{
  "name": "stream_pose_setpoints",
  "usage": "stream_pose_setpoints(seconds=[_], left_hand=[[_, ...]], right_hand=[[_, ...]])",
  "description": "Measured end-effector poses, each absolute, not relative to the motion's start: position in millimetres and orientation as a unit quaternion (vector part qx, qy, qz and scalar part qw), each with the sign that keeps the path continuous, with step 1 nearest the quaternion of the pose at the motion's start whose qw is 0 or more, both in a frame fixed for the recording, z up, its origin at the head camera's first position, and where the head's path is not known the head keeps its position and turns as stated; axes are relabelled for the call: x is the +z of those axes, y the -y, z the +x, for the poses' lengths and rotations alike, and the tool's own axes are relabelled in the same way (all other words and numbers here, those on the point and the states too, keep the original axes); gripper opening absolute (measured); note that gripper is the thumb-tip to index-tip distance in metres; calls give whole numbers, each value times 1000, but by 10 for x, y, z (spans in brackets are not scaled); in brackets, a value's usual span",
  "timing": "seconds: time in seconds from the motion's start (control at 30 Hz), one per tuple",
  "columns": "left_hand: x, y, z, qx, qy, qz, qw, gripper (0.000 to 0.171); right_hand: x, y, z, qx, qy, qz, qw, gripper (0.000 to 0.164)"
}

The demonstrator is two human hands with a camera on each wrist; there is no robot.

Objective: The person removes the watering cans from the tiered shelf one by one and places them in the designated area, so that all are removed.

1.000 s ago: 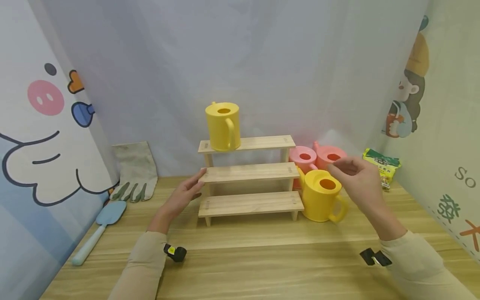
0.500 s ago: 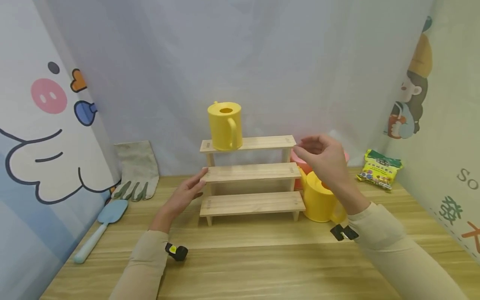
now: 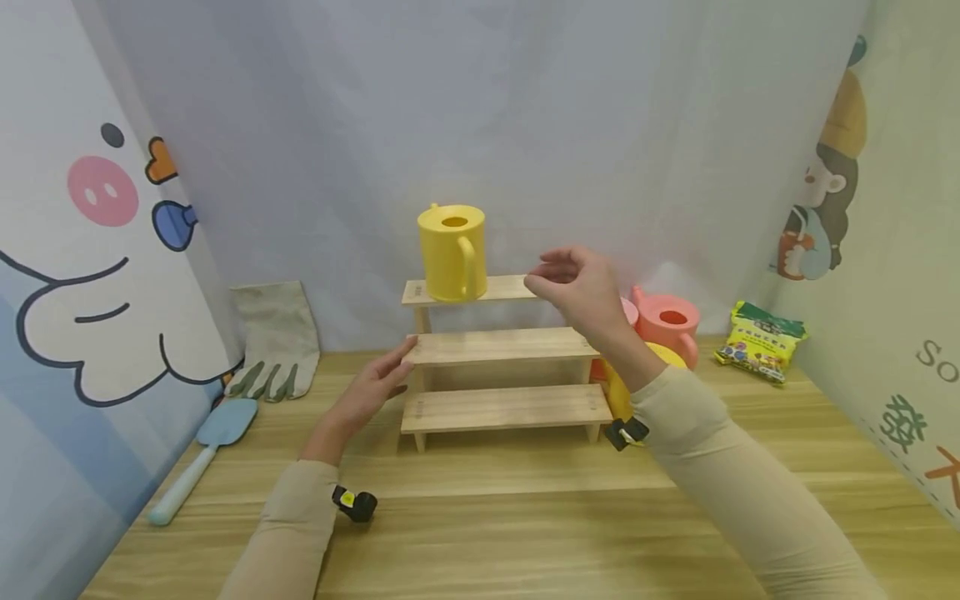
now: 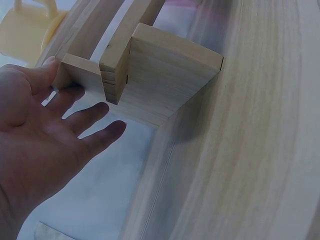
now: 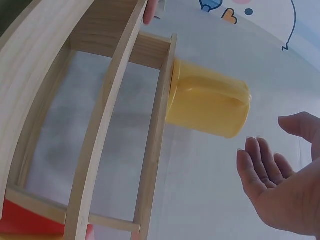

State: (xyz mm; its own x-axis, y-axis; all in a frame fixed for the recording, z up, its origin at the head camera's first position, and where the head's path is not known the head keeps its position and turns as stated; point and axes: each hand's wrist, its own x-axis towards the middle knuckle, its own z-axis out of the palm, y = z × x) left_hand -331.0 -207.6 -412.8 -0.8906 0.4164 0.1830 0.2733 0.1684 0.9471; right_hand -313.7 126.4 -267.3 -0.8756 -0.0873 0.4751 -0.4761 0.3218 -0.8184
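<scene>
A yellow watering can (image 3: 442, 258) stands upright on the left part of the top step of a three-tier wooden shelf (image 3: 510, 408). My left hand (image 3: 367, 396) touches the left end of the middle step. In the left wrist view, the thumb of that left hand (image 4: 45, 125) lies at the step's edge and the other fingers spread loosely beside it. My right hand (image 3: 581, 287) hovers over the right part of the top step, to the right of the can. The right wrist view shows the right hand (image 5: 285, 185) holding nothing, fingers softly bent, apart from the yellow can (image 5: 210, 100).
Behind my right forearm are a second yellow watering can (image 3: 618, 396), partly covered, and pink watering cans (image 3: 667, 321). A yellow-green packet (image 3: 763, 340) lies at the back right. At left are a grey glove (image 3: 273, 333) and a blue hand trowel (image 3: 225, 421).
My right hand has moved left and up, from over the watering cans on the right to above the top step. The left hand stays at the shelf's left end.
</scene>
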Motion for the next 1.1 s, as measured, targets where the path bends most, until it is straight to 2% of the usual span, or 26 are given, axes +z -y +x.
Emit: stream_pose_setpoints(seconds=[0.43,0.73,1.1], left_hand=[[-4125,2076,-3289,621,-749,216,77,57],[-4114,2056,-3303,651,-718,235,77,56],[-4107,2051,-3300,662,-710,226,82,56]], right_hand=[[-2639,-648,-3409,586,762,183,204,34],[-2663,-437,-3522,596,754,151,231,34],[-2666,-261,-3551,605,747,141,236,31]])
